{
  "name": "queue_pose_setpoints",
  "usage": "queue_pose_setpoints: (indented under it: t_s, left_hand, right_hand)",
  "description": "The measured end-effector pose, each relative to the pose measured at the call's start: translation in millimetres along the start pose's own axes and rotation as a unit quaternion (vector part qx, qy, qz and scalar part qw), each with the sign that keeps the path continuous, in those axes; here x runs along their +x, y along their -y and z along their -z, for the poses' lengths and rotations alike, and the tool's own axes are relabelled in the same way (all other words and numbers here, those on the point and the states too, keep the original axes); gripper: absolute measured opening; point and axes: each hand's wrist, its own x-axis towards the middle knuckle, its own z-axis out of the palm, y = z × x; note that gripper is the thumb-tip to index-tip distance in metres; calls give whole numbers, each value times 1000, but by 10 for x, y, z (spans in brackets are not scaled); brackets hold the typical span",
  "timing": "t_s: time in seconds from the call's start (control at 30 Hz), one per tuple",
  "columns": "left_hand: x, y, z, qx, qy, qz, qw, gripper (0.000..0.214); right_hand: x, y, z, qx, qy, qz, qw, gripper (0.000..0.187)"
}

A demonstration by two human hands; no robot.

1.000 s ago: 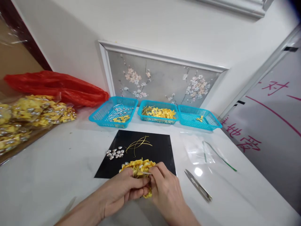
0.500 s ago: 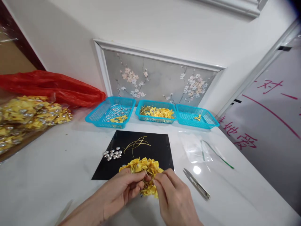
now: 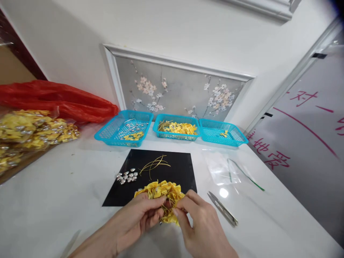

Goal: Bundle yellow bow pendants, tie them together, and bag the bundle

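Note:
My left hand and my right hand meet over a bunch of small yellow ribbon bows at the near edge of a black mat. Both hands are closed, pinching the bunch and the thin gold threads that run through it. On the mat lie a cluster of several silver beads at the left and loose gold threads in the middle.
Three blue baskets stand at the back: left basket, middle basket with yellow bows, right basket. Small metal snips and a clear bag lie right of the mat. Bagged yellow bows and a red bag sit left.
The bunch has been turned and spread between my fingers; my right hand has shifted slightly to the right. The view has drifted a little left.

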Motion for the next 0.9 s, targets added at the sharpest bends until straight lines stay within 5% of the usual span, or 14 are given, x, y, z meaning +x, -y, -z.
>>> queue_pose_setpoints:
  t_s: [0.9]
  left_hand:
    - [18,37,-9,9,-9,-21,1000,10]
  right_hand:
    - [96,-50,-225,29,22,-15,999,20]
